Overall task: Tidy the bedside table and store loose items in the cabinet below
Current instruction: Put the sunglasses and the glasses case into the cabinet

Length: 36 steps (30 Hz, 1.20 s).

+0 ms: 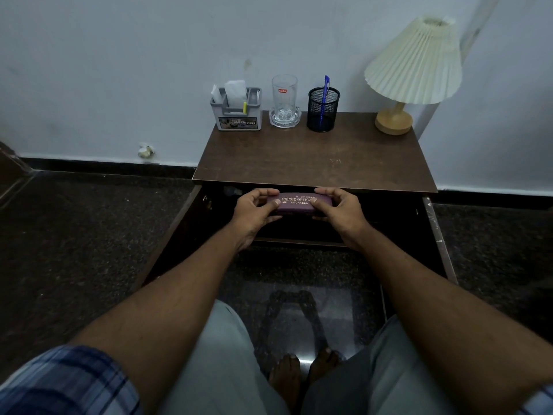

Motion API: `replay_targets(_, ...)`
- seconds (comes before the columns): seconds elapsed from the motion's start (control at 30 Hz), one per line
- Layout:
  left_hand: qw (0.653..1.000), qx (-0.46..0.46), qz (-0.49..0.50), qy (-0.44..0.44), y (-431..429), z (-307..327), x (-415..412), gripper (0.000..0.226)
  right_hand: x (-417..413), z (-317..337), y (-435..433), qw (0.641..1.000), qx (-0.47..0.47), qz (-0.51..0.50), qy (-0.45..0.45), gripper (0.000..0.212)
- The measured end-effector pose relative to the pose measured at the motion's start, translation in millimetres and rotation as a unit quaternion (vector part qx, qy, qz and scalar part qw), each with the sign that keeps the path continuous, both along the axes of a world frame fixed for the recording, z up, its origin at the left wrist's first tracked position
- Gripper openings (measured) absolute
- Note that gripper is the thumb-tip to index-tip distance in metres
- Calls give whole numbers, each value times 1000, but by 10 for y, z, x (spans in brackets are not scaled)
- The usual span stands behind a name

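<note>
Fingers (pixel 264 192) of the left hand (pixel 257 209) and right hand (pixel 338 212) curl round a purple spectacle case (pixel 294 202), gripping its ends at the open cabinet (pixel 389 214) under the bedside table (pixel 314 157). Lamp (pixel 413 64), organiser (pixel 236 110) and glass (pixel 284 97) stand on top.

Pale wall (pixel 119 55), dark speckled floor (pixel 74 235)

Dim bluish light, wide-angle edge warping, dark cabinet (pixel 389 217) interior, floor (pixel 302 313) glare
</note>
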<state>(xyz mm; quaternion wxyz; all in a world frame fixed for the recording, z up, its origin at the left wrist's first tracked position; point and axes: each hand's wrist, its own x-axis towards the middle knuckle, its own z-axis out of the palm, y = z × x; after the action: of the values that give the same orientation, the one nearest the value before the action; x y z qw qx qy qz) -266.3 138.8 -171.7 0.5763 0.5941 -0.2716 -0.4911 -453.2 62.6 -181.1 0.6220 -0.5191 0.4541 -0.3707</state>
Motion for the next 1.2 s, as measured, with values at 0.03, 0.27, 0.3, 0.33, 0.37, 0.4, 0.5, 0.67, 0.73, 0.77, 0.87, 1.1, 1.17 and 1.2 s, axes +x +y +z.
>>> replay_targets(0.03, 1000, 1, 1, -1, -2, 3, -3, 16, -1, 3, 0, 1000, -1, -2, 0, 27)
replay_targets(0.27, 990, 3, 55, 130, -69, 49, -48, 4, -38, 100, -39, 987, 108, -35, -116, 17)
replay_targets(0.3, 987, -3, 50, 153, -68, 65, -41, 6, -48, 115, -42, 982, 126, -41, -135, 11)
replay_targets(0.33, 985, -8, 43, 167, -65, 80, -36, 8, -56, 133, -41, 977, 141, -52, -151, 7)
replay_targets(0.37, 984, -11, 36, 173, -59, 93, -35, 10, -63, 143, -44, 973, 151, -66, -161, 8)
replay_targets(0.4, 984, -14, 31, 175, -55, 104, -39, 10, -70, 153, -49, 970, 157, -75, -170, 11)
replay_targets(0.5, 984, -10, 32, 174, -46, 124, -48, 9, -91, 176, -56, 969, 155, -81, -177, 12)
replay_targets(0.67, 990, 44, 24, 134, -46, 28, -71, 11, -216, 169, -60, 979, 177, -47, -95, 10)
replay_targets(0.73, 992, 82, 7, 91, -80, -66, -150, 21, -322, 139, -87, 978, 195, -53, -47, 12)
replay_targets(0.77, 993, 100, -1, 70, -111, -123, -208, 25, -380, 109, -112, 978, 196, -64, -26, 13)
replay_targets(0.87, 991, 129, -18, 20, -251, -285, -427, 34, -524, 21, -199, 977, 181, -111, 16, 9)
replay_targets(1.1, 989, 145, 3, -8, -633, -700, -931, 33, -826, -330, -487, 961, 157, -208, 86, 19)
replay_targets(1.17, 989, 149, 12, -12, -732, -789, -1001, 29, -862, -436, -575, 959, 147, -222, 96, 23)
replay_targets(1.2, 988, 152, 16, -16, -782, -816, -1033, 28, -875, -476, -621, 958, 145, -224, 106, 22)
